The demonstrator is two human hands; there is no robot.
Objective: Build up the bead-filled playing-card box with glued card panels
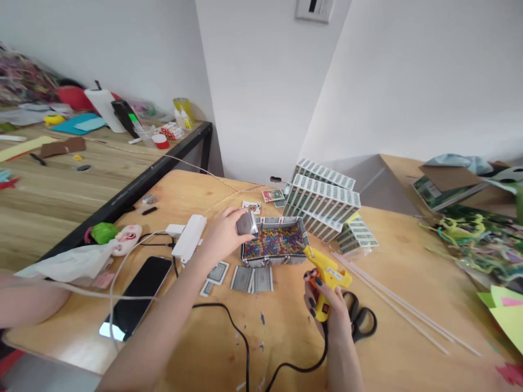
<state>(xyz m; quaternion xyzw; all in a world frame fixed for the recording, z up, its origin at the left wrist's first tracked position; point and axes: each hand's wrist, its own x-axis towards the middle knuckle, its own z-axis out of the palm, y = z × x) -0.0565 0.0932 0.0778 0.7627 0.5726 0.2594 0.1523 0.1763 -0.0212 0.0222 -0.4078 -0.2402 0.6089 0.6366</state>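
My left hand pinches a grey-backed playing card, which seems bent, above the left end of an open box. The box has walls covered with cards and a floor of multicoloured pieces. Wrapped around the handle of a yellow hot glue gun is my right hand, with fingers at its orange trigger. The gun's nozzle points up and left, close to the box's front right corner. Loose playing cards lie face down in front of the box.
Stacked card packs rise behind the box. Black scissors and clear glue sticks lie right. A phone, power strip and white cable lie left, near another person's arm. The gun's black cord crosses the front.
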